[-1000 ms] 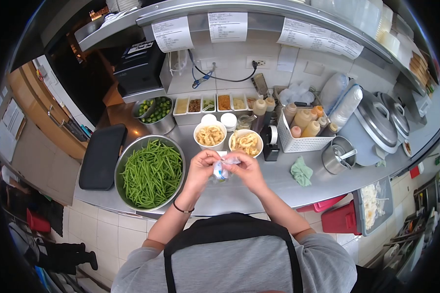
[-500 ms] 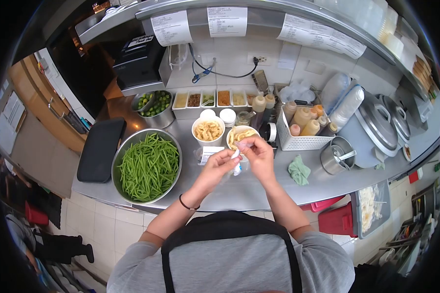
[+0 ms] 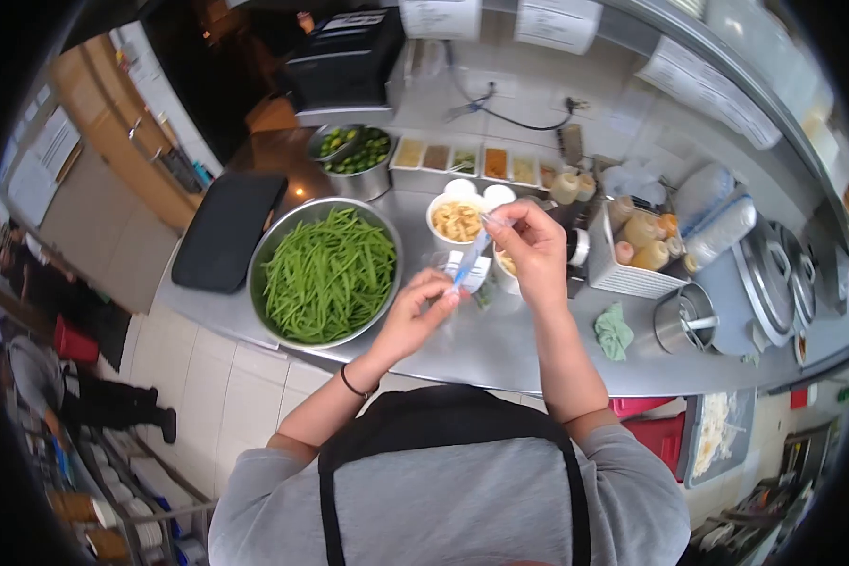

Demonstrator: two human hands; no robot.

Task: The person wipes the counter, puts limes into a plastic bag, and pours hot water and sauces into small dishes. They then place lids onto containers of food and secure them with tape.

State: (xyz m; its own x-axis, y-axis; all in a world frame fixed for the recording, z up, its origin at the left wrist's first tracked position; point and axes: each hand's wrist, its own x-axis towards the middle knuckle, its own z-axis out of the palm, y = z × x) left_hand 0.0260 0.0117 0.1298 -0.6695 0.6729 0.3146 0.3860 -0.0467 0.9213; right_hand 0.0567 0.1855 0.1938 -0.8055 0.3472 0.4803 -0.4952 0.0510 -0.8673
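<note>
My left hand pinches the lower end of a narrow whitish strip with a blue part, blurred and perhaps of thin plastic. My right hand closes on its upper end, so the strip slants between them above the counter. Behind it stands a white tub of pale yellow, curled pieces. A second such tub is mostly hidden by my right hand. A clear container with a printed label sits just behind my left hand.
A steel bowl of green beans stands at left, beside a black tray. Behind are a pot of green citrus and condiment trays. Rightward are a white basket of bottles, a green cloth and a steel pot.
My hands have drawn apart, the right one rising, and the strip now stretches between them. The whole view has turned, shifting the counter's things within the picture.
</note>
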